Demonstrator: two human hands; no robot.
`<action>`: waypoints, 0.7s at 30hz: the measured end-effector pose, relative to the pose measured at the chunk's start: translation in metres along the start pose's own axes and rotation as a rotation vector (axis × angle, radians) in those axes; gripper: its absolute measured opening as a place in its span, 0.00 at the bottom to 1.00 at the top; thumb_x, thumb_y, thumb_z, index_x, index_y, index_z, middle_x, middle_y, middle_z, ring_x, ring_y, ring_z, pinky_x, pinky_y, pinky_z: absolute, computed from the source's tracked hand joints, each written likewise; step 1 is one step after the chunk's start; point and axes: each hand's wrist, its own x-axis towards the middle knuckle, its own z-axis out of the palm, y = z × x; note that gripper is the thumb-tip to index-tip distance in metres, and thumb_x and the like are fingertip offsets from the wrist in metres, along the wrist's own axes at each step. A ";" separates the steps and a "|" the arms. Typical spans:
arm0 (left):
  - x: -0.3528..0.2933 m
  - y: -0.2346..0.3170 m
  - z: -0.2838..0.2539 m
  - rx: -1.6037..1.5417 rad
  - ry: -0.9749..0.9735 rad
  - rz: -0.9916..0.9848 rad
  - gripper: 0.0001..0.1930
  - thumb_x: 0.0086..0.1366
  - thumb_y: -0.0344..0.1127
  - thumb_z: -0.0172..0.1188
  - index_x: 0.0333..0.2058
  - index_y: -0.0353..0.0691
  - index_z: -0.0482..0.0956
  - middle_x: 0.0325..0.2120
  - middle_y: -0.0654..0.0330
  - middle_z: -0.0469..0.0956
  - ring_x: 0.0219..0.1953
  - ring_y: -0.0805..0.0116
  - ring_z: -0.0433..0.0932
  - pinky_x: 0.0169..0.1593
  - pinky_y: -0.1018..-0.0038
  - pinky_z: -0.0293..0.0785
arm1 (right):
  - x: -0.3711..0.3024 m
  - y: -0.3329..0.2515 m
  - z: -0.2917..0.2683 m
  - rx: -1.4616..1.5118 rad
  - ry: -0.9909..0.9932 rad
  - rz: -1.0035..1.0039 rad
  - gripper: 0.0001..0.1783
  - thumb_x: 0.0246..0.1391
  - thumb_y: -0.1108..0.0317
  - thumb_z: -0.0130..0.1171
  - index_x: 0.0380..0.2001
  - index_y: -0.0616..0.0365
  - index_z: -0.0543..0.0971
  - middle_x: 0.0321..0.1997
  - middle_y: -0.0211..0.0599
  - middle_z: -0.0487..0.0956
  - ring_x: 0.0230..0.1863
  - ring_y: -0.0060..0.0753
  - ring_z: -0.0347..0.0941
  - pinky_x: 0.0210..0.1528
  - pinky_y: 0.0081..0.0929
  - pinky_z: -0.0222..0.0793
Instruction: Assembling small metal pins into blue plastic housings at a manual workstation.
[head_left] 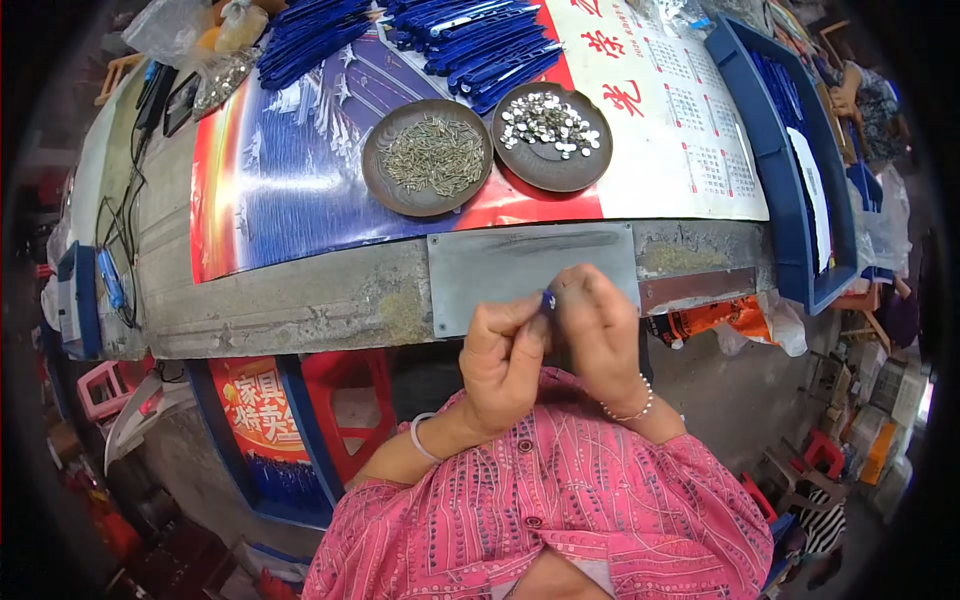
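Observation:
Over the grey metal plate (480, 268) at the bench's front edge, both my hands meet at chest height. My left hand (505, 365) pinches a slim blue plastic piece (548, 301) between thumb and fingertips; only its small end shows. My right hand (598, 325) is closed beside it, fingers bent together, and whatever is in them is hidden. Beyond the hands stands a brown dish (375, 180) of small thin metal pins (436, 157). To its right, a second brown dish (540, 180) holds small shiny silver discs (545, 120).
Piles of slim blue plastic pieces (312, 38) lie at the back on a printed poster sheet (300, 210). A blue crate (790, 190) stands at the right. Cables (115, 215) lie at the left. Below the bench are a red stool (350, 400) and another blue crate (205, 395).

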 end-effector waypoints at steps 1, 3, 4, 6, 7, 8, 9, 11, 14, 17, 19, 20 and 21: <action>-0.002 -0.001 -0.001 0.026 -0.057 0.006 0.11 0.66 0.22 0.46 0.47 0.33 0.65 0.38 0.58 0.73 0.37 0.79 0.71 0.42 0.83 0.69 | 0.000 -0.002 -0.004 0.103 -0.024 0.067 0.12 0.61 0.67 0.47 0.29 0.66 0.70 0.19 0.27 0.68 0.20 0.12 0.61 0.20 0.16 0.59; -0.001 0.001 0.000 0.053 -0.109 0.009 0.12 0.66 0.22 0.46 0.48 0.34 0.63 0.39 0.57 0.72 0.40 0.77 0.71 0.43 0.81 0.69 | 0.004 0.004 -0.009 0.082 -0.051 -0.015 0.09 0.58 0.68 0.51 0.29 0.64 0.71 0.18 0.30 0.68 0.18 0.20 0.63 0.21 0.20 0.60; 0.003 0.005 0.004 0.040 -0.099 -0.007 0.13 0.66 0.22 0.45 0.49 0.33 0.63 0.40 0.57 0.72 0.41 0.77 0.71 0.44 0.81 0.69 | 0.007 0.009 -0.009 0.082 -0.053 -0.009 0.09 0.58 0.68 0.51 0.29 0.64 0.71 0.18 0.30 0.68 0.18 0.20 0.63 0.21 0.20 0.60; 0.003 0.005 0.004 0.108 -0.110 0.021 0.15 0.67 0.23 0.44 0.52 0.32 0.61 0.42 0.56 0.71 0.44 0.75 0.71 0.48 0.80 0.67 | 0.012 0.019 -0.005 -0.402 0.031 -0.528 0.09 0.54 0.68 0.56 0.27 0.63 0.71 0.18 0.33 0.69 0.17 0.30 0.63 0.21 0.25 0.61; 0.003 0.006 0.003 0.109 -0.107 0.017 0.15 0.67 0.23 0.44 0.52 0.32 0.61 0.42 0.56 0.71 0.44 0.75 0.71 0.48 0.80 0.67 | 0.014 0.020 -0.005 -0.401 0.029 -0.524 0.09 0.54 0.68 0.56 0.27 0.63 0.71 0.18 0.33 0.69 0.17 0.30 0.63 0.21 0.25 0.61; 0.003 0.007 0.003 0.118 -0.119 0.022 0.15 0.67 0.23 0.44 0.52 0.32 0.61 0.42 0.56 0.71 0.44 0.75 0.71 0.49 0.80 0.66 | 0.015 0.021 -0.004 -0.480 0.068 -0.626 0.08 0.52 0.69 0.57 0.27 0.62 0.70 0.19 0.35 0.69 0.18 0.35 0.63 0.22 0.27 0.61; 0.003 0.008 0.003 0.128 -0.129 0.027 0.16 0.67 0.23 0.44 0.52 0.32 0.60 0.43 0.56 0.71 0.45 0.74 0.71 0.50 0.80 0.65 | 0.014 0.021 -0.004 -0.559 0.105 -0.730 0.08 0.50 0.70 0.59 0.26 0.61 0.70 0.19 0.37 0.68 0.18 0.39 0.63 0.22 0.29 0.61; 0.004 0.003 0.002 0.139 -0.098 0.045 0.14 0.66 0.23 0.45 0.51 0.30 0.62 0.41 0.56 0.73 0.42 0.74 0.73 0.47 0.80 0.68 | 0.009 0.026 -0.001 -0.587 0.112 -0.669 0.08 0.51 0.71 0.58 0.26 0.62 0.70 0.19 0.36 0.68 0.18 0.37 0.63 0.22 0.28 0.61; 0.004 0.000 0.002 0.090 -0.045 0.031 0.13 0.66 0.22 0.46 0.49 0.29 0.65 0.38 0.55 0.76 0.39 0.76 0.74 0.42 0.81 0.71 | 0.004 0.019 0.001 -0.402 0.065 -0.420 0.07 0.53 0.72 0.56 0.27 0.62 0.70 0.20 0.36 0.69 0.19 0.32 0.64 0.22 0.25 0.61; -0.002 0.003 0.002 0.079 -0.024 0.046 0.12 0.65 0.22 0.47 0.48 0.29 0.65 0.36 0.56 0.76 0.37 0.77 0.74 0.41 0.82 0.71 | 0.003 0.017 0.000 -0.121 0.004 -0.209 0.07 0.52 0.73 0.56 0.28 0.65 0.70 0.22 0.36 0.71 0.20 0.26 0.65 0.22 0.21 0.61; -0.005 0.004 0.001 0.135 -0.018 0.099 0.12 0.65 0.22 0.47 0.48 0.29 0.66 0.35 0.56 0.77 0.36 0.78 0.74 0.39 0.82 0.71 | 0.001 0.021 0.003 -0.168 0.067 -0.491 0.08 0.48 0.74 0.59 0.28 0.65 0.70 0.23 0.36 0.72 0.20 0.29 0.65 0.22 0.22 0.61; -0.005 0.005 -0.001 0.142 -0.022 0.095 0.12 0.65 0.21 0.48 0.47 0.29 0.66 0.34 0.56 0.77 0.34 0.79 0.74 0.38 0.82 0.71 | 0.003 0.023 0.005 -0.236 0.093 -0.597 0.10 0.45 0.76 0.60 0.29 0.64 0.70 0.24 0.37 0.73 0.19 0.32 0.65 0.26 0.26 0.63; -0.004 0.005 -0.002 0.148 -0.025 0.095 0.11 0.65 0.21 0.48 0.46 0.29 0.66 0.33 0.56 0.77 0.33 0.79 0.73 0.36 0.83 0.71 | 0.003 0.023 0.005 -0.236 0.088 -0.596 0.10 0.45 0.76 0.60 0.29 0.64 0.70 0.24 0.37 0.73 0.19 0.32 0.65 0.26 0.26 0.63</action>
